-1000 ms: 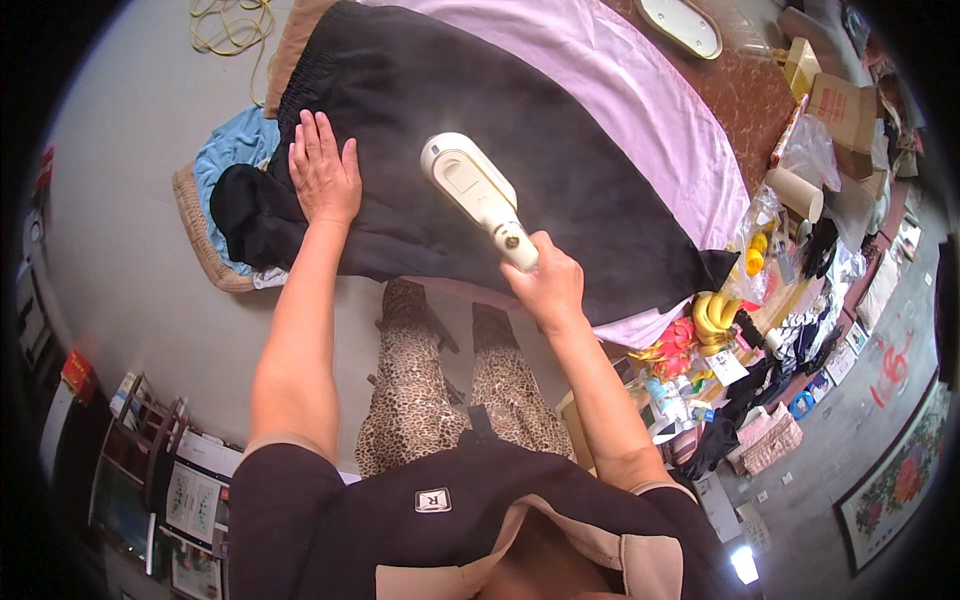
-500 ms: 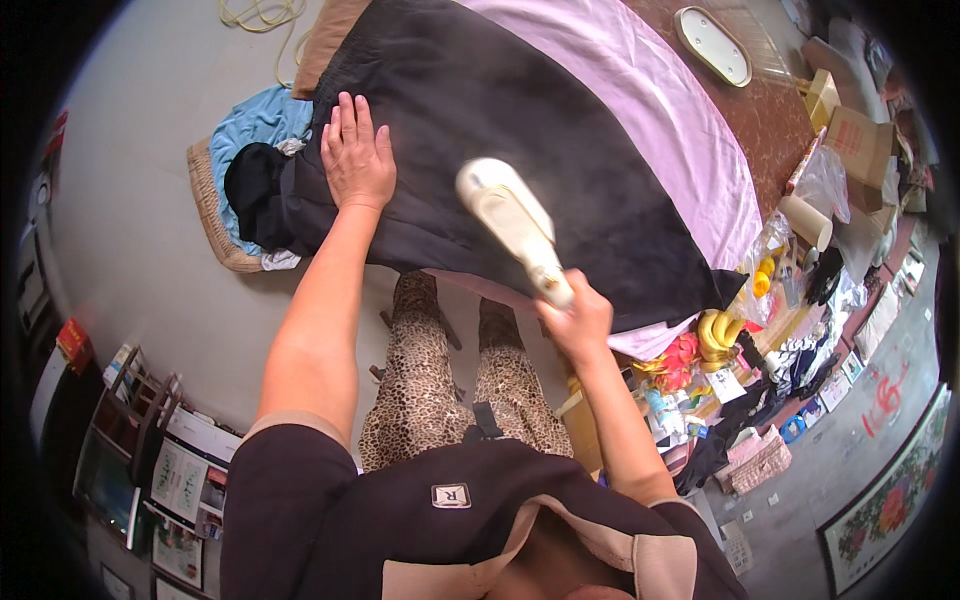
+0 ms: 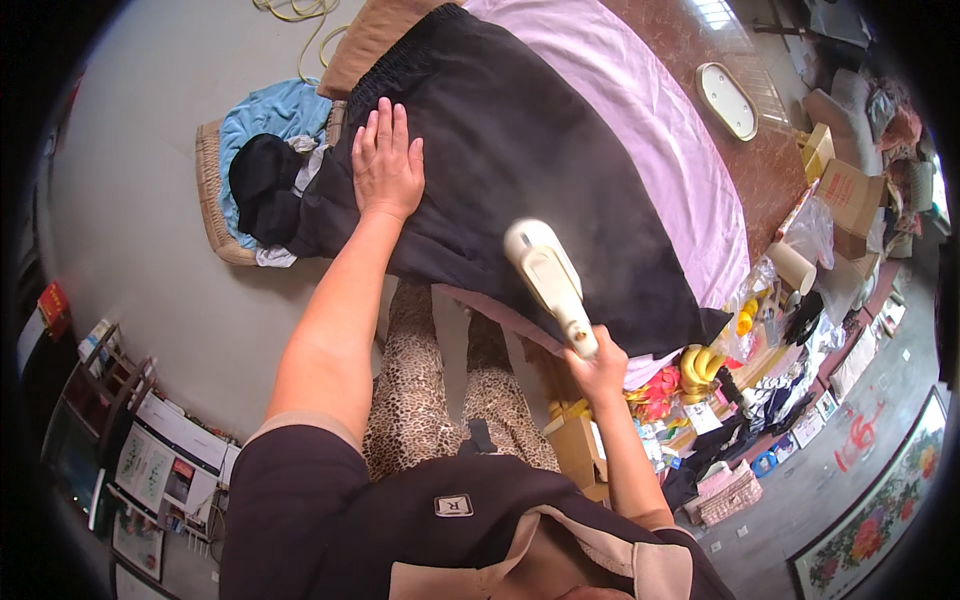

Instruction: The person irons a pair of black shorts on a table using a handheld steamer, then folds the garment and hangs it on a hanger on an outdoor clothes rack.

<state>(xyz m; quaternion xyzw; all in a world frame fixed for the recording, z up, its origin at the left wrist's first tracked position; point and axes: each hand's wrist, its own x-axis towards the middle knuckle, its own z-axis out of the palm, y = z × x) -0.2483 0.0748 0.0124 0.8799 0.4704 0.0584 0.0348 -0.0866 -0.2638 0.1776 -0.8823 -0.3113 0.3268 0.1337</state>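
Observation:
A black garment lies spread over a pink cloth on a table. My left hand rests flat on the garment near its elastic waistband, fingers together. My right hand grips the handle of a white handheld steam iron, whose head is over the garment's near edge.
A woven basket with blue, black and white clothes sits on the floor at the left. An oval tray lies on the brown tabletop. Boxes, bags, bananas and clutter crowd the right side. Framed pictures lean at the lower left.
The iron has slid along the garment toward its hem, and my right hand has drawn back with it. My left hand still presses the garment near the waistband.

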